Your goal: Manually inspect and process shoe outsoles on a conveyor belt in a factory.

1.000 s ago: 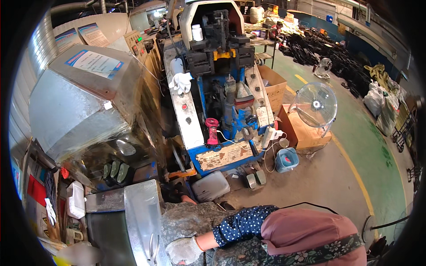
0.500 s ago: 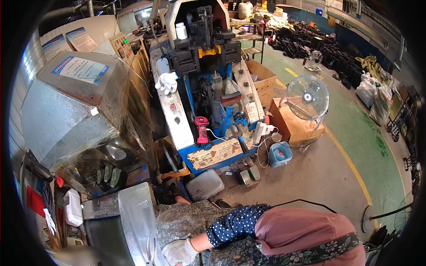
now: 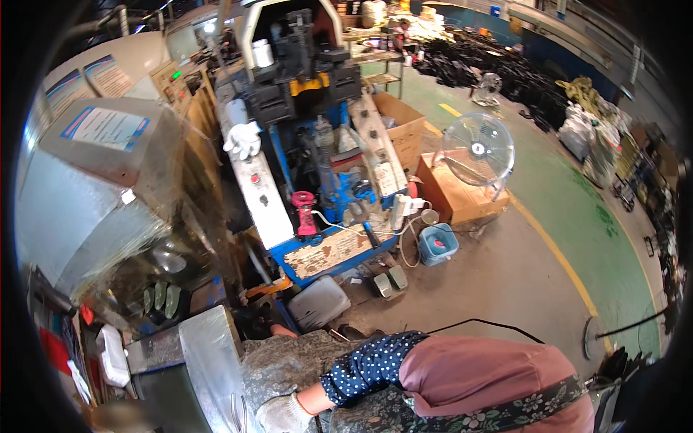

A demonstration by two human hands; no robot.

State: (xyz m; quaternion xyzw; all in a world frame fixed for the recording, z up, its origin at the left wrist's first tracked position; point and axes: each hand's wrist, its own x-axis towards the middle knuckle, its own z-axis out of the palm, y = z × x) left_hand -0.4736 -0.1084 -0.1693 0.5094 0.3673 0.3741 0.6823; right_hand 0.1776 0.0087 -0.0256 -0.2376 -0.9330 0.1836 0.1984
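Note:
My right hand (image 3: 285, 415), in a whitish knitted glove, is at the lower edge of the head view. It rests on or just over the grey patterned cloth (image 3: 289, 364) on my lap. The fingers are partly cut off and blurred, so their pose is unclear. A dark blue polka-dot sleeve (image 3: 372, 364) covers that forearm. Beside the glove, curved bright metal loops (image 3: 238, 413) lie against a metal panel (image 3: 208, 346). My left hand is out of view.
Ahead stands a blue-framed machine (image 3: 274, 267) with a pink-handled tool (image 3: 306, 213) and a white glove (image 3: 244, 139) on it. A hooded metal housing (image 3: 86, 173) is left. Right are a blue bucket (image 3: 437, 244), a fan (image 3: 478, 149) and a cardboard box (image 3: 462, 198).
The whole view has shifted, so the machine and the floor things sit further left and slightly lower. My gloved right hand stays near the lap, a little lower in the picture.

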